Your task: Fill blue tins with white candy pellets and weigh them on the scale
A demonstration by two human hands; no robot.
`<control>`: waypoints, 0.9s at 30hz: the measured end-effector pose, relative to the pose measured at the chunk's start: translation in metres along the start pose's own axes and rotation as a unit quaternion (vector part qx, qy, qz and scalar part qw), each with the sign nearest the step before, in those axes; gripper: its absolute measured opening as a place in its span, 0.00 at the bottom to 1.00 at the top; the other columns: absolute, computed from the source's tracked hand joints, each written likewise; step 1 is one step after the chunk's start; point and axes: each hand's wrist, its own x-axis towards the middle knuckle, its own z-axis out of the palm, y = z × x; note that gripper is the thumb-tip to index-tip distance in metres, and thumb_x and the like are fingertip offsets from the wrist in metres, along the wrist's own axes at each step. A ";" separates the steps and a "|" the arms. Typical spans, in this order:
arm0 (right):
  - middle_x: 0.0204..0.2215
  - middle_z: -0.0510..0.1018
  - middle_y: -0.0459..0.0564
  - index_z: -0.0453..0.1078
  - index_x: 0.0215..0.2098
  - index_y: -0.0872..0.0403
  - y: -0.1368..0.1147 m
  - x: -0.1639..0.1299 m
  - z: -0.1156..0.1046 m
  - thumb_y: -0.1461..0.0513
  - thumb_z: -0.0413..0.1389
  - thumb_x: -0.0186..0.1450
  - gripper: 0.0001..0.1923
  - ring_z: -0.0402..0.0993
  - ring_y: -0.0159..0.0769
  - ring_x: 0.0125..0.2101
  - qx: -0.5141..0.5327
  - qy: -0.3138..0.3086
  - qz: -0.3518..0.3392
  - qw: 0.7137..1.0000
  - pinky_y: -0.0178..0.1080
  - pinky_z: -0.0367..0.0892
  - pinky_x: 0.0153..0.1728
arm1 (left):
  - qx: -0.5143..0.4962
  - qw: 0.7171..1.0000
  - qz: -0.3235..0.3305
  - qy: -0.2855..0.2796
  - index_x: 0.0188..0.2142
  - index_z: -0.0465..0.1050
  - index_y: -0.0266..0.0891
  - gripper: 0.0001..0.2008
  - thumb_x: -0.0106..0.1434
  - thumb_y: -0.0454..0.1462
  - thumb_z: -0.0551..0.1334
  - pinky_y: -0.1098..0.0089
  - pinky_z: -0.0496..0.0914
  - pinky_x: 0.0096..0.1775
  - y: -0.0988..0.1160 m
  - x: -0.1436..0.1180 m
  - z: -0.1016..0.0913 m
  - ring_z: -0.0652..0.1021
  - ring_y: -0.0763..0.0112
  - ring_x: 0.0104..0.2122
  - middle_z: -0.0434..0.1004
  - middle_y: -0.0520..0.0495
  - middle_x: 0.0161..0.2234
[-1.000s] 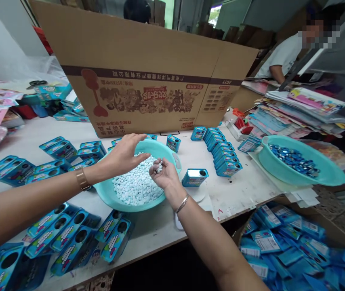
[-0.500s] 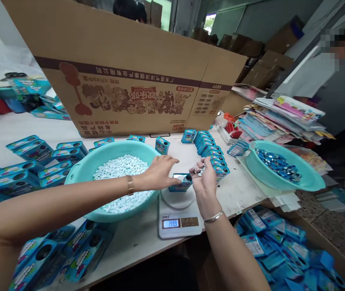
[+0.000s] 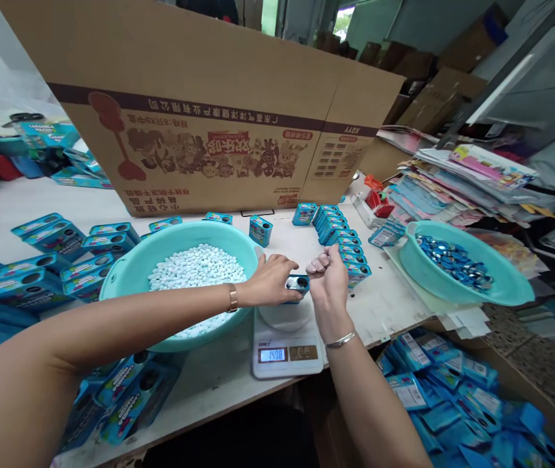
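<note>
A small blue candy box (image 3: 297,285) stands on the white digital scale (image 3: 287,367), whose display lights up near 149.8. My left hand (image 3: 272,278) has its fingers and thumb closed around the box from the left. Just right of it, my right hand (image 3: 330,283) is curled into a fist, knuckles close to the box. The white candies seen in that fist a moment ago are now hidden by the fingers. Under my left forearm is a turquoise basin (image 3: 121,286) holding many white candies (image 3: 197,263).
A large cardboard carton (image 3: 199,71) stands behind the work area. Rows of blue boxes (image 3: 34,292) fill the left, and another row (image 3: 343,237) stands right of centre. At right are a second basin (image 3: 511,289) with blue lids, stacked papers (image 3: 433,188) and a carton of boxes (image 3: 448,390).
My left hand has moved right and closed on the box on the scale. My right hand's fingers have curled in, covering the candies. The reading went from 149.9 to about 149.8.
</note>
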 end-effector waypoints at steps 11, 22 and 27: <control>0.15 0.50 0.33 0.59 0.26 0.53 -0.050 -0.025 -0.100 0.64 0.57 0.65 0.12 0.49 0.22 0.13 0.149 -0.063 0.048 0.986 0.26 0.50 0.13 | -0.002 1.000 -0.024 -0.008 0.59 0.62 0.35 0.34 0.58 0.50 0.64 0.54 0.59 0.55 -0.017 -0.032 -0.038 0.66 0.49 0.56 0.66 0.36 0.56; 0.15 0.51 0.33 0.59 0.28 0.53 -0.029 -0.061 -0.179 0.66 0.62 0.58 0.14 0.51 0.22 0.14 0.142 0.024 0.068 0.987 0.25 0.53 0.15 | 0.070 0.997 0.020 0.007 0.59 0.62 0.35 0.33 0.59 0.49 0.65 0.47 0.55 0.58 -0.011 -0.032 -0.032 0.63 0.47 0.58 0.66 0.36 0.56; 0.15 0.53 0.32 0.60 0.28 0.54 -0.026 -0.059 -0.185 0.67 0.63 0.57 0.14 0.51 0.22 0.13 0.174 0.054 0.083 0.980 0.26 0.52 0.13 | 0.107 0.992 0.050 0.045 0.52 0.69 0.36 0.22 0.62 0.44 0.64 0.42 0.48 0.61 -0.007 -0.032 -0.030 0.69 0.51 0.54 0.72 0.40 0.49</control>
